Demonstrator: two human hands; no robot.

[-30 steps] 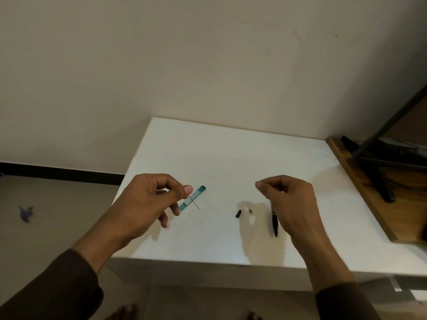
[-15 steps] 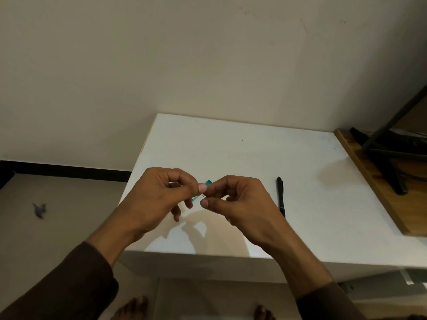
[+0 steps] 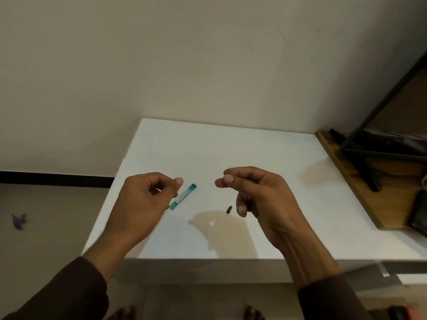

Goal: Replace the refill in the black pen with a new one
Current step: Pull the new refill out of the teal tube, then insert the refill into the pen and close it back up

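Note:
My left hand [image 3: 147,199] is over the white table's [image 3: 231,144] front left part and grips the lower end of a slim teal refill case [image 3: 184,195] that slants up to the right. My right hand [image 3: 258,197] hovers right of it. Its thumb and forefinger pinch a very thin refill [image 3: 229,167], whose ends just show above and below the fingertips. A small black pen part [image 3: 228,209] lies on the table between the hands. The black pen itself is hidden behind my right hand.
A wooden board [image 3: 360,188] with a black metal stand [image 3: 369,158] adjoins the table's right side, and a dark flat object [image 3: 419,215] rests on it. The wall rises close behind the table. The floor lies to the left, and my feet show below the front edge.
The hands met at the teal case half a second ago. They have now parted: the right hand has drawn away rightwards with the thin refill, and the left keeps the case.

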